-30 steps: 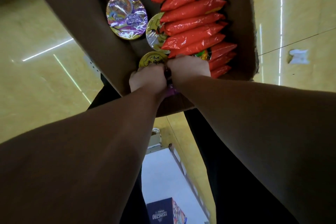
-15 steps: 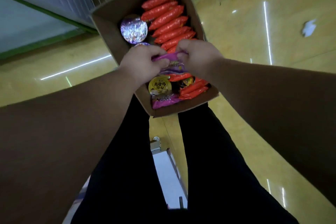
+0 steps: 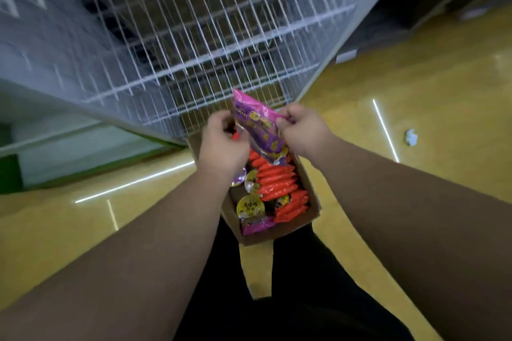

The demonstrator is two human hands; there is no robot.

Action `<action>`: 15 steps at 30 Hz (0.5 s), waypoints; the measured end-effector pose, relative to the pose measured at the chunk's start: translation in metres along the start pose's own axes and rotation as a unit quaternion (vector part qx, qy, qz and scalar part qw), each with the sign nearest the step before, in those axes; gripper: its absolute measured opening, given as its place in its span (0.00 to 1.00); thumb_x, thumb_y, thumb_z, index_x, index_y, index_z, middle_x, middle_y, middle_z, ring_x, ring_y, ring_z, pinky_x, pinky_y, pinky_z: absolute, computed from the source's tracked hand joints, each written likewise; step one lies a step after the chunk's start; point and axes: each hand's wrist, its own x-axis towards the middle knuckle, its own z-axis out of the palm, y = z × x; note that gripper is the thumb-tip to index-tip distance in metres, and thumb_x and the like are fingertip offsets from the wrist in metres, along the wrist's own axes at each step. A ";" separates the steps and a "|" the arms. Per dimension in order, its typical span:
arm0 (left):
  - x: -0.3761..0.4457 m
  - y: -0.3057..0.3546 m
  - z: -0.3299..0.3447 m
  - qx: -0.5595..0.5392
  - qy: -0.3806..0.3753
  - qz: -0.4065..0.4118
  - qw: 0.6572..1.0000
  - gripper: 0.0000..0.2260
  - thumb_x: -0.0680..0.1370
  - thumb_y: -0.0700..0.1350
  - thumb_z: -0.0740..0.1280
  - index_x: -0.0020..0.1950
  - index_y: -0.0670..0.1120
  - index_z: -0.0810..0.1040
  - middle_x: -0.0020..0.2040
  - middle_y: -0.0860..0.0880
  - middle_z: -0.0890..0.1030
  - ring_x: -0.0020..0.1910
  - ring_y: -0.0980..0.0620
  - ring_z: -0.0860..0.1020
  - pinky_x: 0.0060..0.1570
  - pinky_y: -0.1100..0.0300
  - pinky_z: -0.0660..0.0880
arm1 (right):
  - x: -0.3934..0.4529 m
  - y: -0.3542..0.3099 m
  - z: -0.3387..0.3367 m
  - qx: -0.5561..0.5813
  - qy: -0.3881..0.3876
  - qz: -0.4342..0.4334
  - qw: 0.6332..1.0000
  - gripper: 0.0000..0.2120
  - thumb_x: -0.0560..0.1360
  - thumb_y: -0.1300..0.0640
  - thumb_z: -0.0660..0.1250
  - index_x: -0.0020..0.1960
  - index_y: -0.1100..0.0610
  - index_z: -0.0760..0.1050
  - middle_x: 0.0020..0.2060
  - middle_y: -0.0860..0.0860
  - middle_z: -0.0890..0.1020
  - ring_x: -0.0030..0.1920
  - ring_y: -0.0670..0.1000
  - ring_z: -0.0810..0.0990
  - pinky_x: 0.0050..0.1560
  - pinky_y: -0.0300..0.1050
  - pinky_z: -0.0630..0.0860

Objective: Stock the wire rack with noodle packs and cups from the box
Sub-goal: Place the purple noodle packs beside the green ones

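- The purple noodle pack [image 3: 259, 127] is held in the air above the far end of the box [image 3: 307, 191], in front of the wire rack [image 3: 194, 36]. Its long axis runs from far-left to near-right, and the pink top end points at the rack.
- The left hand [image 3: 223, 144] closes its fingers on the left edge of the pack; the right hand [image 3: 303, 127] pinches the right edge between thumb and fingers.
- The box is brown cardboard and stands open on the yellow floor [image 3: 415, 119], just before the person's dark trousers [image 3: 291, 299].
- Inside the box, shiny red packs [image 3: 277, 183] stand in a row on the right; round cups [image 3: 249, 206] with yellow lids are on the left, and one more purple pack [image 3: 257, 224] lies at the near end.
- The rack is made of thin white wires in a grid, blurred here.
- A crumpled white paper [image 3: 411, 137] lies on the glossy floor at the right, well apart from the box.
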 end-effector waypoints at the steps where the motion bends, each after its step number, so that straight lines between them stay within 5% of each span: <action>1: -0.007 0.012 -0.006 -0.027 -0.033 -0.012 0.999 0.29 0.75 0.53 0.77 0.73 0.57 0.70 0.64 0.56 0.79 0.58 0.60 0.80 0.64 0.50 0.80 | -0.007 -0.014 -0.004 0.019 0.006 0.010 1.000 0.07 0.81 0.51 0.66 0.45 0.51 0.77 0.40 0.50 0.84 0.41 0.53 0.83 0.42 0.48 0.81; 5: -0.028 0.059 -0.031 -0.006 -0.152 0.042 0.987 0.51 0.67 0.36 0.82 0.83 0.54 0.59 0.63 0.57 0.80 0.51 0.69 0.80 0.55 0.64 0.81 | -0.019 -0.067 -0.027 0.075 0.021 -0.008 0.997 0.04 0.71 0.48 0.67 0.43 0.48 0.77 0.34 0.52 0.85 0.39 0.58 0.86 0.43 0.62 0.85; 9: -0.042 0.104 -0.054 0.022 -0.106 0.118 0.987 0.67 0.54 0.59 0.88 0.85 0.57 0.52 0.74 0.55 0.72 0.68 0.56 0.77 0.71 0.50 0.74 | -0.040 -0.134 -0.059 0.114 0.019 -0.048 0.992 0.03 0.73 0.53 0.68 0.41 0.51 0.77 0.37 0.57 0.86 0.40 0.62 0.86 0.42 0.64 0.84; 11: -0.047 0.121 -0.061 0.047 -0.033 0.157 0.986 0.60 0.57 0.64 0.86 0.83 0.57 0.59 0.72 0.55 0.73 0.68 0.55 0.77 0.70 0.48 0.75 | -0.051 -0.164 -0.075 0.120 0.029 -0.078 0.989 0.06 0.75 0.57 0.69 0.40 0.54 0.76 0.38 0.59 0.85 0.40 0.62 0.86 0.43 0.63 0.84; 15: -0.079 0.171 -0.084 0.056 0.065 0.219 0.972 0.27 0.67 0.59 0.79 0.64 0.59 0.76 0.55 0.55 0.80 0.51 0.54 0.82 0.53 0.48 0.81 | -0.071 -0.204 -0.103 0.120 0.039 -0.125 0.984 0.11 0.75 0.56 0.72 0.36 0.52 0.73 0.33 0.51 0.82 0.38 0.55 0.83 0.46 0.54 0.83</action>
